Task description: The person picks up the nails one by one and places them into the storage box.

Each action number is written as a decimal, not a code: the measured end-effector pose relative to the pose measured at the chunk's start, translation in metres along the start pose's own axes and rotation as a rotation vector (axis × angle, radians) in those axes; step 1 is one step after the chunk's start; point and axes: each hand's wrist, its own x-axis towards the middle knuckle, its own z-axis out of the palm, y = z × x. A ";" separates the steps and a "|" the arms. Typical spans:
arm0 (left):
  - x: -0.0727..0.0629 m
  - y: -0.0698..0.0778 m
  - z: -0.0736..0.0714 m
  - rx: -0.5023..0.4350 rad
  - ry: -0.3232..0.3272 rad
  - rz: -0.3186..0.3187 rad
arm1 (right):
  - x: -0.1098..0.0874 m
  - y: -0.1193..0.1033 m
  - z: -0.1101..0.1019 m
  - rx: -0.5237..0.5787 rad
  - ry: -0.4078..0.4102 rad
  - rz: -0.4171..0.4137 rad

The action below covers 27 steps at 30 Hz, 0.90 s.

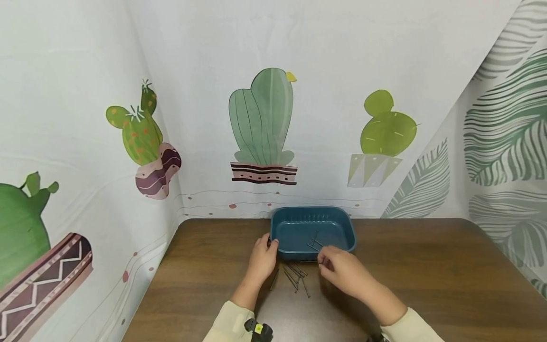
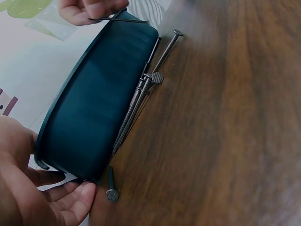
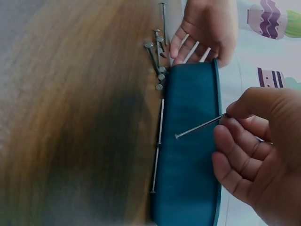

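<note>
A dark blue-green plastic tray [image 1: 295, 255] stands at the back of the table. My left hand [image 1: 262, 256] grips its left end, thumb at the rim and fingers against the outer wall, as the left wrist view also shows. Over the tray's front rim, my right hand [image 1: 344, 270] pinches a long metal nail [image 3: 200, 126] between thumb and fingertips; its flat head points away from the hand. Thin nails [image 1: 316, 243] show inside the tray near that hand. Several loose nails [image 1: 295, 275] lie on the table before the tray, some along its front wall.
The brown wooden table [image 1: 427, 285] reaches back to a white cloth [image 1: 205, 71] printed with cacti and leaves. A single nail [image 2: 112, 188] lies by the tray's left corner, close to the left fingers. A black device [image 1: 258, 329] is on the left wrist.
</note>
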 end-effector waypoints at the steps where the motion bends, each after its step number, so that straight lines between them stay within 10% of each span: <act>1: 0.000 0.000 0.000 0.000 0.000 0.000 | 0.000 0.000 -0.001 0.008 0.006 0.000; 27: 0.000 0.001 -0.001 -0.001 0.001 0.002 | 0.019 0.024 -0.013 0.257 0.330 0.080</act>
